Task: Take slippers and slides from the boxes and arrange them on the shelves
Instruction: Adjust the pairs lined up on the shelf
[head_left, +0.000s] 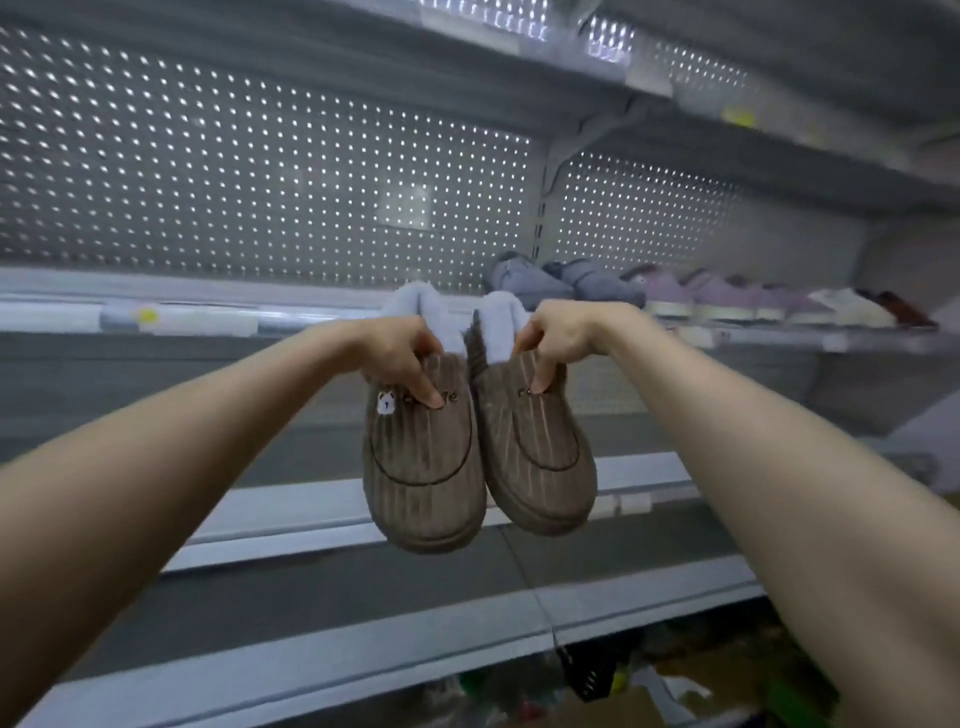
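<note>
brown slippers (423, 467) are hanging toes-down in front of the shelf (208, 317), left hand (395, 353) pinching one, right hand (563, 332) pinching the other; placing is calling for lifting them onto it, soles down.

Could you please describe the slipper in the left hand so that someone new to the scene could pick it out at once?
In front of the grey pegboard shelving, two hands hold up a pair of brown ribbed slippers, toes down. Yours is the slipper that the left hand pinches; unlike its twin in the right hand, it shows a small white bear patch.
</note>
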